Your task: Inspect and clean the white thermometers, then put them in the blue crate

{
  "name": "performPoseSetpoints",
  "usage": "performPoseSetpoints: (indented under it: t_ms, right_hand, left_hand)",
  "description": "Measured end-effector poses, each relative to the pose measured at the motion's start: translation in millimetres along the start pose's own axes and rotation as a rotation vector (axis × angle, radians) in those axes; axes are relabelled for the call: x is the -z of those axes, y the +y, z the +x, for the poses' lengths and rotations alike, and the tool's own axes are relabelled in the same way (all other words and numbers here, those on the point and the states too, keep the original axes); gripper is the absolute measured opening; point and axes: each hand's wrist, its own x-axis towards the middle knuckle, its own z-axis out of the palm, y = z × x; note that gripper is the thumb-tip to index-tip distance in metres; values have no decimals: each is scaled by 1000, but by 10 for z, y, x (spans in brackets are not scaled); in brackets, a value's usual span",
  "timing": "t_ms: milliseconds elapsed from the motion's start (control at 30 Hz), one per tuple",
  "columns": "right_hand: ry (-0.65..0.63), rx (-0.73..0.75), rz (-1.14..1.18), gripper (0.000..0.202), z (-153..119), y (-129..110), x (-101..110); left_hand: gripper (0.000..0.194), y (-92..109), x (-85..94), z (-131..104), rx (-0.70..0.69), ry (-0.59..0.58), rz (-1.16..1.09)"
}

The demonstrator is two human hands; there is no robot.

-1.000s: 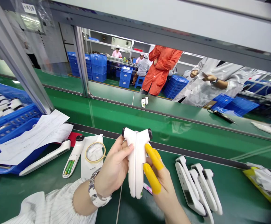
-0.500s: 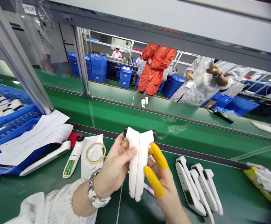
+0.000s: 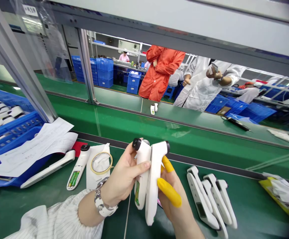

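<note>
Glossy green workbench (image 3: 254, 205) offers an unforgiving landing

Above it, one black-nosed white plastic handset (image 3: 143, 156) and a matching black-nosed white plastic handset (image 3: 155, 172) stand tilted side by side. The left hand (image 3: 122, 179) pinches the first between thumb and fingers; the right hand (image 3: 172, 212), wearing smooth yellow finger covers (image 3: 170, 192), grips the second. Slick shells could slip if either hold loosens — and, the first one's bay apparently being uncovered, a sharp jolt might spill its green battery (image 3: 137, 194)

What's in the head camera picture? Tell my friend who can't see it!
A left hand and a right hand wearing yellow finger covers hold two white, black-tipped devices above a green table. More white devices lie at right; papers and a yellowish ring are at left.
</note>
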Motion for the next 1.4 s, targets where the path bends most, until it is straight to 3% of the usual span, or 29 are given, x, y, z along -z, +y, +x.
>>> performPoseSetpoints:
  t_ms: [433, 1100, 1400]
  right_hand:
    - [49, -74, 112, 31, 58, -85, 78]
    - [98, -4, 157, 42, 73, -43, 103]
    - [131, 30, 173, 39, 53, -29, 126]
  left_hand:
    - [52, 29, 40, 37, 75, 2, -17]
    - [42, 25, 57, 44, 57, -29, 1]
    - [52, 43, 71, 22, 42, -146, -17]
